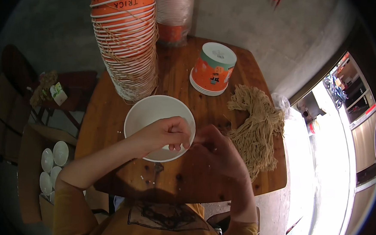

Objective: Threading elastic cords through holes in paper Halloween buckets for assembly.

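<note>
Bowl (154, 111), white paper, sits empty under my left fingers (179, 136) pinching its near rim, right fingers (204, 140) closed alongside; string bundle (256, 130) lies unused beyond.

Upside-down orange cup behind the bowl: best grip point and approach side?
Take the orange cup around its side wall near the top, coming from above and the front. It stands mouth down on a few nested ones, so the closed white base faces up and gives no rim to pinch. The wall narrows upward, so fingers wrap it easily. The noodles lie to its right, the tall cup stack to its left.
</note>
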`<action>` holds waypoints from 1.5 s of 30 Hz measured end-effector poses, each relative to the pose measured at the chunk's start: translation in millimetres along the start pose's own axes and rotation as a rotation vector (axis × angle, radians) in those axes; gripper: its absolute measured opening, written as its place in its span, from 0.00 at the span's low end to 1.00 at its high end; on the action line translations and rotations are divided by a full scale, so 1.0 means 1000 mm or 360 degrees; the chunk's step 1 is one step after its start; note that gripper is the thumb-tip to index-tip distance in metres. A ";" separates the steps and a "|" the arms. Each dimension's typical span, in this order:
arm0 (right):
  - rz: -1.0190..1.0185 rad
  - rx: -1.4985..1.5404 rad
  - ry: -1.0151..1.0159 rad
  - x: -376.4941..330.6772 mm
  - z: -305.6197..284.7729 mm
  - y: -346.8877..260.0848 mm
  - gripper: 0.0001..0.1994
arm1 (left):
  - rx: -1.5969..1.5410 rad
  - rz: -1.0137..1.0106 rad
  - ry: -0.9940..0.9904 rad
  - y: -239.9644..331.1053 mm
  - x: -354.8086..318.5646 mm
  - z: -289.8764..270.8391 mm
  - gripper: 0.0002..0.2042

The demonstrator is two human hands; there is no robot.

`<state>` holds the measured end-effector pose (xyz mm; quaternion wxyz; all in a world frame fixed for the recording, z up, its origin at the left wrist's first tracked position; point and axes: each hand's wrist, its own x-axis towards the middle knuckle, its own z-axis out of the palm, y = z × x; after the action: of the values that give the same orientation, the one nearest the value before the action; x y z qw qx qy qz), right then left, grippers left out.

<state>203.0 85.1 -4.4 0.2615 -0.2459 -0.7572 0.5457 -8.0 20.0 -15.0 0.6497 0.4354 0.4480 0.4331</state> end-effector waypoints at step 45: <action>-0.0252 -0.0603 0.0757 -0.023 0.024 0.009 0.09 | 0.0037 -0.0119 0.0072 0.005 0.009 0.013 0.09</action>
<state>204.8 56.0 -22.4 0.4225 -0.3514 -0.7798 0.2999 5.9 27.0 -8.9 0.6501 0.4159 0.4835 0.4130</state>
